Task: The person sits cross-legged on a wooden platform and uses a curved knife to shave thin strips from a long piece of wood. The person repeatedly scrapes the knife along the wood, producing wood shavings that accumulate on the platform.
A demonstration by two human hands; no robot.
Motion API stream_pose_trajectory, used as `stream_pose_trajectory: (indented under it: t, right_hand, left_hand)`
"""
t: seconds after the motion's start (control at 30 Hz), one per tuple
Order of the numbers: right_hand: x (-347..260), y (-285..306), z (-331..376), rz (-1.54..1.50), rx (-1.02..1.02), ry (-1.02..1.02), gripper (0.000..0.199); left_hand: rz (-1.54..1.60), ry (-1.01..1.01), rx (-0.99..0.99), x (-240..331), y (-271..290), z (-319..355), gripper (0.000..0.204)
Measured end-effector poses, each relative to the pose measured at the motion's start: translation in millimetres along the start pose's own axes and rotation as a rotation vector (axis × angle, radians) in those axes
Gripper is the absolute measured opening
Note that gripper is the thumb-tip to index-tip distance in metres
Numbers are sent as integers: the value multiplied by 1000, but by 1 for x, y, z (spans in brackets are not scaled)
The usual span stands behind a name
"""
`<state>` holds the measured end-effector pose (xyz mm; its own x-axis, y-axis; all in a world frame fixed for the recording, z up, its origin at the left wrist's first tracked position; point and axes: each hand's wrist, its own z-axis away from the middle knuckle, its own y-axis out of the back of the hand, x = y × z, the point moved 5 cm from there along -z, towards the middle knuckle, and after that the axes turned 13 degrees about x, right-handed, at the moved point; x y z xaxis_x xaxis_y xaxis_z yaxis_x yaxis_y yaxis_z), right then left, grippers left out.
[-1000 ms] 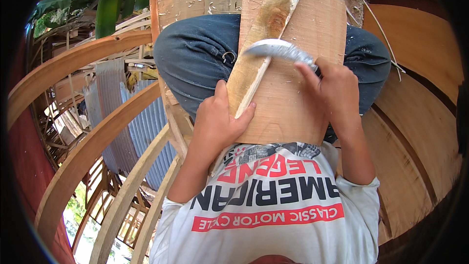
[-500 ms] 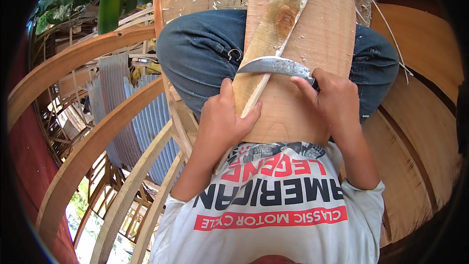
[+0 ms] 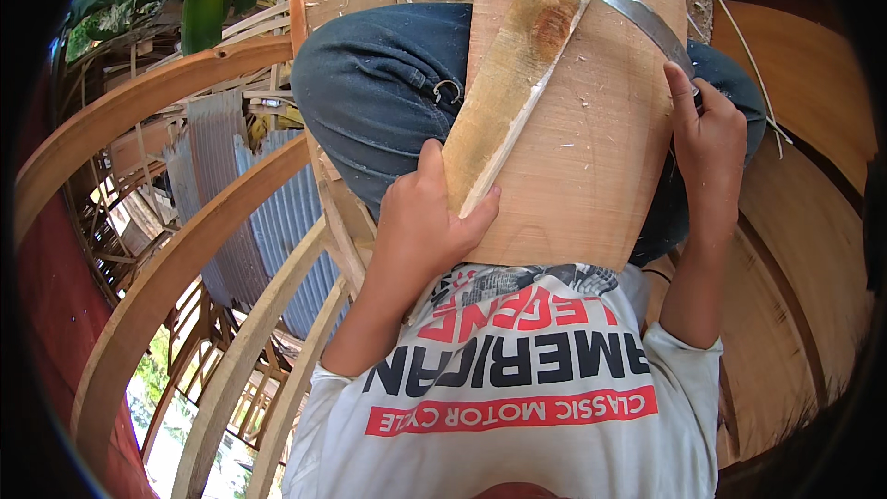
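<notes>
Since the earlier frames the curved knife blade (image 3: 647, 23) has travelled from the lower middle of the strip up toward the upper right of the frame, and the right hand (image 3: 707, 143) has gone with it, now clenched round the handle at the right edge of the wooden board (image 3: 591, 176). The left hand (image 3: 425, 226) grasps the near end of the long bamboo strip (image 3: 522, 74), thumb on top and fingers pinching its pale shaved edge just left of centre. The strip lies slantwise on the board, which rests across the lap on the blue jeans (image 3: 379, 92). If the board tilts on the knees or the left hand's pinch slackens, the strip could twist under the blade and the edge might skid toward the fingers, or bite too deep and split the strip. No packages or signs show; the only lettering is a print in black and red on the white shirt (image 3: 517, 379) at the bottom centre.
</notes>
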<state>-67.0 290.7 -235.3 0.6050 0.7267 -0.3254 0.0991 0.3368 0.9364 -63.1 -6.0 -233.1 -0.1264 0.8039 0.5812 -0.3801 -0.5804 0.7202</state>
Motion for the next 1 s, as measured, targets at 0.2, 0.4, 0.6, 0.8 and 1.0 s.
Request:
stream_pose_trajectory:
  t: [0.2, 0.4, 0.6, 0.8, 1.0]
  right_hand:
    - [-25, -6, 22, 79, 19, 245, 60]
    - [5, -2, -10, -375, -5, 72, 49]
    - [-14, -17, 12, -677, -82, -16, 35]
    - [-45, -16, 29, -747, -202, 52, 31]
    - [-49, -11, 46, -765, -303, 75, 27]
  left_hand:
    - [-5, -52, 46, 1, -3, 1, 50]
    - [-91, -95, 72, 6, 7, 11, 51]
    - [-132, -202, 180, 19, 29, 27, 32]
    - [-218, -223, 183, 35, 32, 38, 27]
    - [-173, -93, 171, 29, 28, 49, 26]
